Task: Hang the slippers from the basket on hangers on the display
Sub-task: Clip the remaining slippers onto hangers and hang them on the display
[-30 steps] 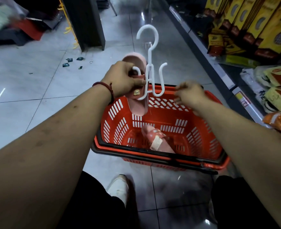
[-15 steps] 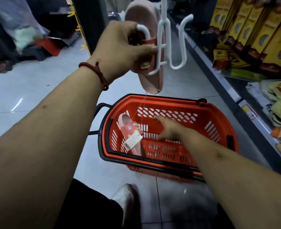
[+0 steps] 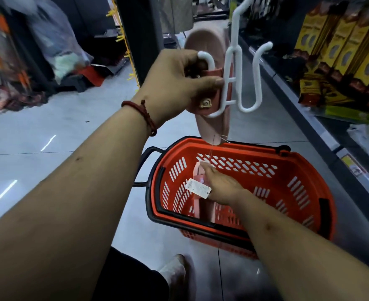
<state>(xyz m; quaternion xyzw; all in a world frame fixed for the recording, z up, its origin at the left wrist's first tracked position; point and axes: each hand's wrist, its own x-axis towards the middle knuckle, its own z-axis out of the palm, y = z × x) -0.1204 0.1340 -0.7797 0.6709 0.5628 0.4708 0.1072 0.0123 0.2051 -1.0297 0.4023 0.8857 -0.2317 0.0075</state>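
- Head view: left hand point(image 3: 174, 83), fingers point(image 3: 187, 59) clenched on the hanger point(image 3: 247, 109), one pink slipper point(image 3: 214, 127) hooked on it.
- Right hand point(image 3: 220, 187) grasps the second slipper point(image 3: 203, 211) inside the red basket point(image 3: 255, 148).

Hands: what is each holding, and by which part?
Left hand grips the pink slipper at its strap, thumb on the white hanger. Right hand rests on the second slipper; grip unclear.

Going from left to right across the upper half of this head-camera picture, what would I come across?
Clear plastic bag → dark pillar → left hand → white hanger → yellow boxes on the shelf. The pink slipper overlaps hand and hanger, so it is left out.
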